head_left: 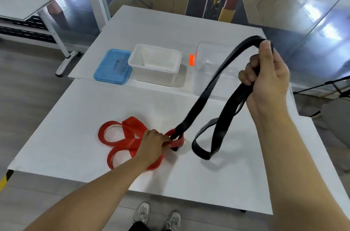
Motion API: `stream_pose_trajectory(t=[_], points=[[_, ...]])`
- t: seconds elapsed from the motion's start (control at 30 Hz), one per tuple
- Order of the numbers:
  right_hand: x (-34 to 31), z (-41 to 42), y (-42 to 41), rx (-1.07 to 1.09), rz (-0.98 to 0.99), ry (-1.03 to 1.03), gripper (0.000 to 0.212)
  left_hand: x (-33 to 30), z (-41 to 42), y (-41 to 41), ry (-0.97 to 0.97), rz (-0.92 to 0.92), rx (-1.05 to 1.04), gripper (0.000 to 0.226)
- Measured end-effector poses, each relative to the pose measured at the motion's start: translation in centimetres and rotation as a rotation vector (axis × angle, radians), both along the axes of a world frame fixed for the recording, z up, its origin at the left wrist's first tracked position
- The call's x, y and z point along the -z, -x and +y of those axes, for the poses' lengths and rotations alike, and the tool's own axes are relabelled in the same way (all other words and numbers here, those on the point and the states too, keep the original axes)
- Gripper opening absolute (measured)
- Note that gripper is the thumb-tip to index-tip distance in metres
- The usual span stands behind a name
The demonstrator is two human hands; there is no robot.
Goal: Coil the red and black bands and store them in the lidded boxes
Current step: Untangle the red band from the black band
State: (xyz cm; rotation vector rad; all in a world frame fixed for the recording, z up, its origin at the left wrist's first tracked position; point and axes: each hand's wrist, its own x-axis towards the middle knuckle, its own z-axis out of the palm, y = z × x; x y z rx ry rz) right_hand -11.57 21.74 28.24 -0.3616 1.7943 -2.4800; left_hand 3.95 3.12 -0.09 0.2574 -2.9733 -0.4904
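The right hand (269, 77) was raised above the worktop (75, 117), its fingers and thumb curled round the black band (197, 109), which was gripped in a bunch of folds. From that hand one length of the band ran down and to the left to the red band (130, 143), where it passed through a red loop; another length hung down in a loop whose bottom rested on the worktop just right of the red band.

The red band lay in several loose loops near the front of the worktop. The left hand (151, 145) was laid on its right part, fingers curled on the red loop where the black band met it.

Further back stood a white box (155, 66), open, with a blue lid (111, 68) lying flat just to its left and touching it. To the right of the white box a clear box (210, 56) with an orange clip (191, 60) was seen, partly hidden by the black band.
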Motion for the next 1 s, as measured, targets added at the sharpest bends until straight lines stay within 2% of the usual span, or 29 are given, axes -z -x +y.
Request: stream_pose_trajectory(t=[0.1, 0.23, 0.37, 0.5, 0.53, 0.67, 0.87, 0.93, 1.0], points=[[-0.4, 1.7, 1.6, 0.116, 0.053, -0.027, 0.02, -0.2, -0.2, 0.4, 0.017, -0.104, -0.043, 0.021], [-0.1, 4.5, 3.0, 0.278, 0.038, 0.006, 0.022, -0.3, -0.3, 1.4, 0.059, -0.214, -0.101, 0.025], [-0.2, 5.0, 2.9, 0.148, 0.03, 0.07, 0.021, -0.8, 0.7, 3.2, 0.06, -0.345, 0.065, 0.027], [0.0, 2.8, 1.7, -0.091, 0.064, -0.207, 0.013, -0.2, 3.2, 4.1, 0.092, -0.323, 0.13, 0.034], [0.2, 2.6, 1.6, -0.104, 0.065, -0.215, 0.013, 0.2, 3.6, 4.0, 0.09, -0.303, 0.128, 0.034], [-0.7, 3.3, 2.5, -0.038, 0.0, 0.023, 0.013, 1.0, 4.2, 3.5, 0.048, -0.248, 0.099, 0.015], [-3.3, 5.2, 4.1, -0.061, 0.089, 0.2, 0.024, -0.2, 4.5, 3.7, 0.006, -0.283, 0.07, 0.004], [-3.9, 5.8, 4.7, -0.042, 0.125, 0.199, 0.02, 0.1, 4.2, 3.3, 0.04, -0.326, 0.059, 0.012], [-4.2, 6.7, 5.5, 0.027, 0.198, 0.069, 0.014, 1.1, 3.9, 2.8, 0.05, -0.312, 0.037, 0.014]])
